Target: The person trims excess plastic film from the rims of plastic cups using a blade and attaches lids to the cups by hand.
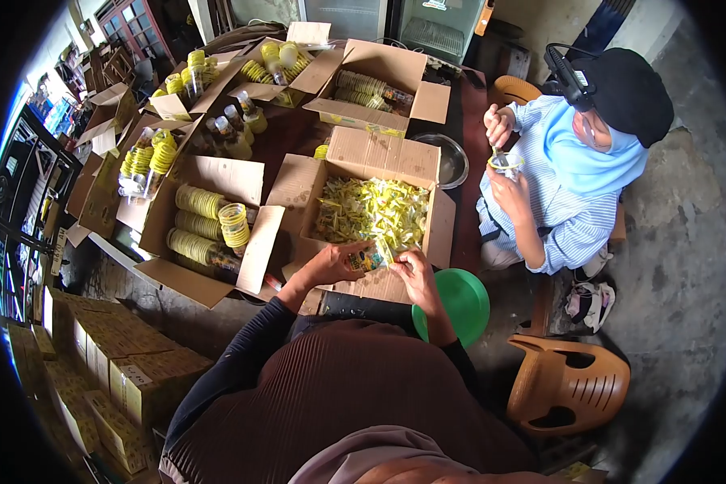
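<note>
My left hand (329,268) is closed around a clear printed plastic cup (365,259), tilted at the near side of an open cardboard box. Just to its right, my right hand (417,277) pinches a small yellow-and-white sachet (385,252) close to the cup's mouth. Whether the sachet touches the cup I cannot tell. Behind both hands, the open box (371,152) holds a heap of similar yellow sachets (371,208). Below my right hand is a round green plastic piece (464,306), perhaps a stool or basin.
Left of the sachet box stands a carton (187,284) of stacked yellow-rimmed cups (198,224). More cup cartons and several bottles (232,129) stand farther back. A co-worker (573,169) sits at the right, holding a cup. An orange chair (569,383) stands at lower right; closed cartons (149,383) lie lower left.
</note>
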`<control>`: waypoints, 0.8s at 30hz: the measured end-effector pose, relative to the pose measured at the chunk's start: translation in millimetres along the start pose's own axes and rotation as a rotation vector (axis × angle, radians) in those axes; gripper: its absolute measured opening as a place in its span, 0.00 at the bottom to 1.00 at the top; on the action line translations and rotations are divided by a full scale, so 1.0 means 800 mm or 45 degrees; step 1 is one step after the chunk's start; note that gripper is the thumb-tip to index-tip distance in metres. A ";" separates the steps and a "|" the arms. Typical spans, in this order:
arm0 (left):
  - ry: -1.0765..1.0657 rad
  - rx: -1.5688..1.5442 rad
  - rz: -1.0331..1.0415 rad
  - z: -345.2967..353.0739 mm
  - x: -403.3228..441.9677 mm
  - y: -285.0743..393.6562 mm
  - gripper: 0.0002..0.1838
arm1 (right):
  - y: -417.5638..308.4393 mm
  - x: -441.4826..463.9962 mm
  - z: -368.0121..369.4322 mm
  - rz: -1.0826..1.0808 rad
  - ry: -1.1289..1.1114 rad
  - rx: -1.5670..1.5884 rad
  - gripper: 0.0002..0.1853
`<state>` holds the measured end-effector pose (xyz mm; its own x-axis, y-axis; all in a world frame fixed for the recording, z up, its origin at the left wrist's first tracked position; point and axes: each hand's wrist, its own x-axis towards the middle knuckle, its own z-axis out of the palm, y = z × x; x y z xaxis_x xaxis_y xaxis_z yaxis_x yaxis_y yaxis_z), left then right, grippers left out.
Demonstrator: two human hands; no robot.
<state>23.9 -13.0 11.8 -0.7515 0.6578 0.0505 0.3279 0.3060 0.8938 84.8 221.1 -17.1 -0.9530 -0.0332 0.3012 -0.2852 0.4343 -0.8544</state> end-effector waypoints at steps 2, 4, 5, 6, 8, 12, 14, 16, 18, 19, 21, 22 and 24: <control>-0.112 -0.049 -0.019 0.004 -0.001 -0.004 0.41 | 0.012 -0.009 -0.001 0.102 -0.030 0.096 0.10; -0.191 0.022 -0.119 -0.003 -0.006 0.001 0.41 | 0.018 -0.020 0.001 0.159 -0.003 0.162 0.09; -0.268 0.096 -0.220 -0.009 -0.008 0.004 0.41 | 0.019 -0.023 0.001 0.214 0.023 0.230 0.09; -0.267 0.097 -0.218 -0.014 -0.014 -0.004 0.41 | 0.023 -0.023 -0.004 0.212 0.024 0.230 0.09; -0.241 0.034 -0.295 -0.028 -0.031 -0.028 0.41 | 0.035 -0.025 -0.027 0.353 0.109 0.187 0.09; 0.204 -0.083 -0.283 -0.049 -0.044 -0.056 0.42 | 0.028 -0.026 -0.058 0.317 0.216 0.207 0.10; 0.458 -0.428 -0.077 -0.051 -0.028 -0.071 0.38 | 0.029 -0.029 -0.052 0.358 0.216 0.217 0.09; 0.505 -0.556 -0.238 -0.063 -0.021 -0.085 0.34 | 0.030 -0.031 -0.046 0.396 0.211 0.224 0.09; 0.600 -0.642 -0.200 -0.061 -0.005 -0.089 0.32 | 0.024 -0.028 -0.035 0.349 0.195 0.088 0.10; 0.669 -0.630 -0.197 -0.061 0.001 -0.092 0.30 | 0.022 -0.028 -0.032 0.366 0.182 0.151 0.10; 0.781 -0.580 -0.190 -0.059 0.017 -0.111 0.29 | 0.019 -0.026 -0.029 0.261 0.193 0.040 0.11; 0.773 -0.585 -0.187 -0.054 0.022 -0.123 0.29 | 0.018 -0.024 -0.028 0.154 0.196 -0.072 0.11; 0.947 0.195 -0.438 -0.045 0.023 -0.141 0.34 | -0.002 -0.021 -0.029 0.146 0.204 -0.051 0.11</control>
<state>-47.5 -60.7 -71.9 -0.9884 -0.0992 0.1153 0.0451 0.5326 0.8452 103.3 241.9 -11.1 -0.9496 0.1608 0.2689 -0.1681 0.4626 -0.8705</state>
